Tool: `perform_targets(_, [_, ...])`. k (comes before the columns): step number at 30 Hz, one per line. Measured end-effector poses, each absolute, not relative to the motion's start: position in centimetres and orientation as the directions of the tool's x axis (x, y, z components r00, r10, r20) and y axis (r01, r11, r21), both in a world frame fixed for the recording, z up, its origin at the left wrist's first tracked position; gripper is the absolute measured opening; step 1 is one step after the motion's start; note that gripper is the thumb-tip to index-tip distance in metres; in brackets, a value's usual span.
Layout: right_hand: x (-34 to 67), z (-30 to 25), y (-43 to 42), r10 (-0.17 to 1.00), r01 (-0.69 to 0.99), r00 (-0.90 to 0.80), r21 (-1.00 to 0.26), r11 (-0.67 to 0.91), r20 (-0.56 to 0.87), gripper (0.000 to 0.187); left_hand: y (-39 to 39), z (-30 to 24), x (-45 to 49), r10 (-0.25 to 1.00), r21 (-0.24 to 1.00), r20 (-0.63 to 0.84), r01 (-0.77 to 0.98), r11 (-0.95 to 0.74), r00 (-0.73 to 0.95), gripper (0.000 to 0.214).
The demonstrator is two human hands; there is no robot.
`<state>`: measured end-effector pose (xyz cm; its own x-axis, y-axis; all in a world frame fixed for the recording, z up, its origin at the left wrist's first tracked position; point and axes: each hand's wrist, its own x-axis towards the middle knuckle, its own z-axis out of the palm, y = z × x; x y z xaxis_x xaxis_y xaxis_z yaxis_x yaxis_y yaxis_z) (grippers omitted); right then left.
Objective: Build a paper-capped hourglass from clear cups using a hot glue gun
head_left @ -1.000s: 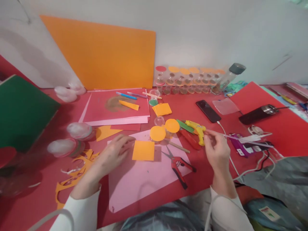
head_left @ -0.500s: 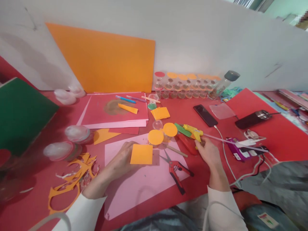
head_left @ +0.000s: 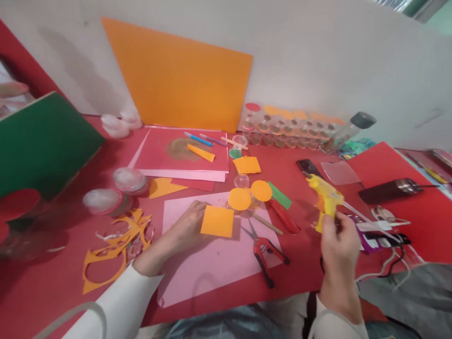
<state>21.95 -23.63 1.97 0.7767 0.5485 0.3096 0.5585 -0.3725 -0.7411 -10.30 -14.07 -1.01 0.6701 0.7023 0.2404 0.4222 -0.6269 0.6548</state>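
My left hand point(head_left: 189, 225) holds an orange paper square point(head_left: 217, 221) over the pink sheet point(head_left: 197, 278); the fingers behind the square are hidden. My right hand point(head_left: 339, 238) grips a yellow hot glue gun point(head_left: 328, 197) by its handle, raised above the table, a clear glue stick trailing from its back. Between the hands stand small clear pieces topped with orange paper discs point(head_left: 239, 199). Red-handled snips point(head_left: 264, 252) lie on the pink sheet beside a thin brown stick point(head_left: 264, 222). A red tool point(head_left: 284, 216) and a green strip point(head_left: 280, 195) rest nearby.
Orange paper scraps point(head_left: 106, 254) and clear domed containers point(head_left: 106, 201) are at left. Disc-topped clear pieces point(head_left: 289, 127) line the wall. A phone point(head_left: 308, 167), a black tumbler point(head_left: 386, 189) and a purple power strip point(head_left: 370, 241) with cables are at right.
My right hand has lifted the glue gun off the green strip and drawn it right, towards me. My left hand still holds the orange square. The view has shifted slightly.
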Motion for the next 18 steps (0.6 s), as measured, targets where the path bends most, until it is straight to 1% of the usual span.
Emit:
perform_targets(1, [21.4,2.7,-24.3,0.535,0.499,0.799,-0.799,-0.335,0.275,0.044,-14.1,-0.9,-10.2,0.702,0.657,0.242,0.419,-0.627,0.670,0.010])
perform_targets(2, [21.0,3.3,-25.1,0.553,0.419,0.807,-0.861,-0.287,0.209,0.039,-14.2,-0.9,-10.2,0.704,0.659,0.249,0.416,-0.627,0.666,0.008])
perform_targets(4, [20.2,4.3,-26.5,0.679,0.249,0.732,-0.950,-0.190,0.057,0.029,-14.3,-0.9,-10.1,0.710,0.662,0.267,0.412,-0.627,0.652,0.007])
perform_targets(6, [19.5,4.6,-27.5,0.793,0.131,0.608,-0.981,-0.145,-0.036,0.022,-14.4,-1.0,-10.0,0.711,0.668,0.288,0.397,-0.629,0.641,0.007])
perform_targets(9, [18.5,3.8,-28.5,0.882,0.023,0.467,-0.997,-0.075,-0.055,0.014,-14.7,-1.0,-9.9,0.713,0.677,0.316,0.377,-0.632,0.627,0.006])
perform_targets(10, [18.0,3.3,-28.8,0.903,0.005,0.429,-0.999,-0.035,-0.029,0.015,-14.7,-0.9,-9.9,0.715,0.677,0.321,0.378,-0.632,0.621,0.006])
perform_targets(12, [16.9,2.3,-29.3,0.939,0.032,0.343,-0.999,-0.037,-0.024,0.016,-14.8,-0.8,-9.9,0.718,0.671,0.322,0.386,-0.633,0.617,0.004])
perform_targets(14, [15.7,1.4,-29.7,0.953,0.109,0.292,-0.987,-0.115,-0.078,0.019,-14.8,-0.8,-10.0,0.708,0.664,0.322,0.383,-0.642,0.629,0.005])
perform_targets(18, [13.4,0.5,-30.3,0.941,0.264,0.301,-0.935,-0.238,-0.154,0.031,-14.5,-1.0,-10.2,0.667,0.658,0.334,0.342,-0.671,0.666,0.010])
